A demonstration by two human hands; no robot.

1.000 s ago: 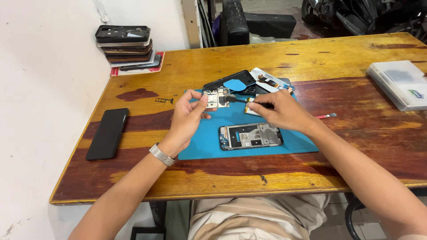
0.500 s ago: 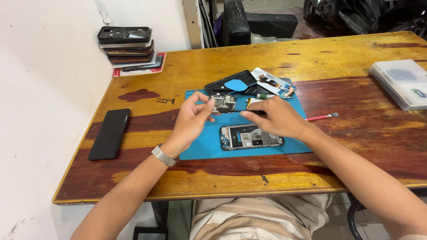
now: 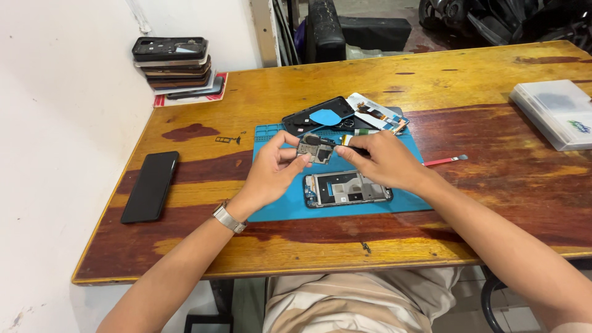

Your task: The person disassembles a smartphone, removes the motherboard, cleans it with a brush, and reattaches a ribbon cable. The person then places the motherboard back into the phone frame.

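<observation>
2 hands meet above blue mat (image 3: 277, 209): left hand (image 3: 271, 172) pinching small circuit board (image 3: 316, 150), right hand (image 3: 385, 161) now pressing screwdriver (image 3: 330, 142) onto it; opened phone (image 3: 347, 188) below.

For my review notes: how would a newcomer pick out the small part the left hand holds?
Start at the blue work mat on the wooden table. Above the opened phone frame lying there, the left hand pinches a small grey circuit board. Unlike its neighbours, it is lifted off the mat.
</observation>
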